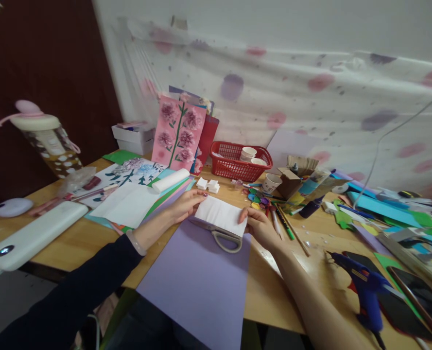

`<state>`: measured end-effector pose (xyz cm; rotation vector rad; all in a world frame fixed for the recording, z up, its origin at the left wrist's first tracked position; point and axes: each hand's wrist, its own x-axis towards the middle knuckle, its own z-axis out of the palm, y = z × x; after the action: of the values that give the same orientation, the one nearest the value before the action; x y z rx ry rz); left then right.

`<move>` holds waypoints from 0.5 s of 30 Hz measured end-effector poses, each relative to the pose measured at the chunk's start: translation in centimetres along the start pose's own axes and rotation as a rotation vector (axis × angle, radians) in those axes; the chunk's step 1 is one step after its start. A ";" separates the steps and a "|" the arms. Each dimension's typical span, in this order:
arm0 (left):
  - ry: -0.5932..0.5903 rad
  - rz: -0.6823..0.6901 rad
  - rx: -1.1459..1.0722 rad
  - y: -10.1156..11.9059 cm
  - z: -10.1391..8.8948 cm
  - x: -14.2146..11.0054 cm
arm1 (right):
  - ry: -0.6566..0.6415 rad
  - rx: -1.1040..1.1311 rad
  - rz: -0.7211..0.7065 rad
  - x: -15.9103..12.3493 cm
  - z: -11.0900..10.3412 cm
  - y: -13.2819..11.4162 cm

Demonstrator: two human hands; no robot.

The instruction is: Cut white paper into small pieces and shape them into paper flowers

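- Two hands are closed on one white folded paper: the left hand (186,206) pinches its far left corner, the right hand (260,226) pinches its right edge.
- The white folded paper (220,214) is above the purple sheet (201,277), at the near edge of the tabletop (274,301).
- It should be light, soft and easy to tear or crease; opposite edges seem the good places to hold, with gentle fingers.
- Scissors (229,244) lie along its near edge, partly hidden; I cannot tell if a hand supports them.
- The red plastic basket (233,169) contains white paper cups (248,152).
- One patterned paper cup (271,183) stands outside; its inside is not clear.
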<state>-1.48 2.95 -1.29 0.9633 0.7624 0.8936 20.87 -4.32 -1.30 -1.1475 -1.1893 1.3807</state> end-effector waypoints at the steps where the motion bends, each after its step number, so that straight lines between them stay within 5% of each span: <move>1: 0.005 0.001 0.001 -0.1 0.0 0.0 | -0.001 0.000 -0.001 0.0 0.0 0.0; 15: 0.013 0.094 0.090 -0.7 -0.6 0.7 | -0.019 0.020 0.036 0.0 -0.2 -1.0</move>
<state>-1.48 3.63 -2.22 1.0809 0.7789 0.9543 21.10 -4.26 -0.33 -1.1491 -1.1710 1.4301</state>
